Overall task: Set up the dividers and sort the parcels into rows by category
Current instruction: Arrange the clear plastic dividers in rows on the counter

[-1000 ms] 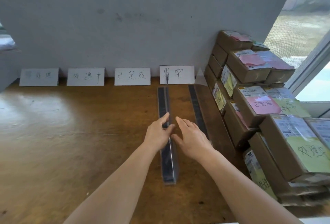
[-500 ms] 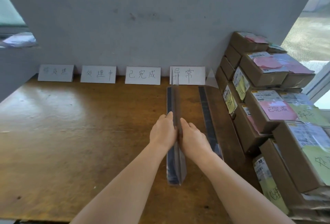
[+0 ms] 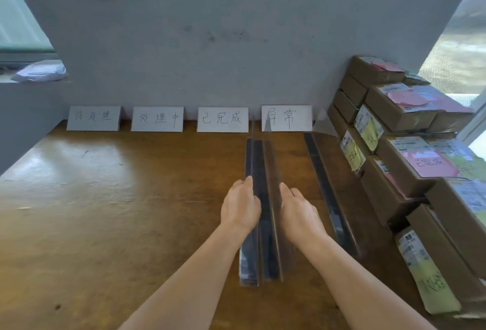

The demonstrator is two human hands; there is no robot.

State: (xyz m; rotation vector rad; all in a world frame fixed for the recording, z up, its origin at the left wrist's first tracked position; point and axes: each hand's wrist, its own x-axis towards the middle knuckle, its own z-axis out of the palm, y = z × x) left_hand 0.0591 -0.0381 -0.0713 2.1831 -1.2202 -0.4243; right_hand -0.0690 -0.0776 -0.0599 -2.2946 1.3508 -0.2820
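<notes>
Two clear plastic dividers with black base strips stand side by side on the wooden table, running from the front edge toward the wall. My left hand holds the left divider, with the thumb side against its upright panel. My right hand holds the right divider from its right side. A third divider lies further right, beside the stacked brown parcels carrying pink and yellow-green notes.
Four white handwritten label cards lean against the grey wall at the back of the table. The parcel pile fills the right side up to a window. A sill with a white bag is at the far left.
My hands were pressed together around one bundle of dividers. Now they have drawn slightly apart, and the bundle has split into two dividers with a gap between them.
</notes>
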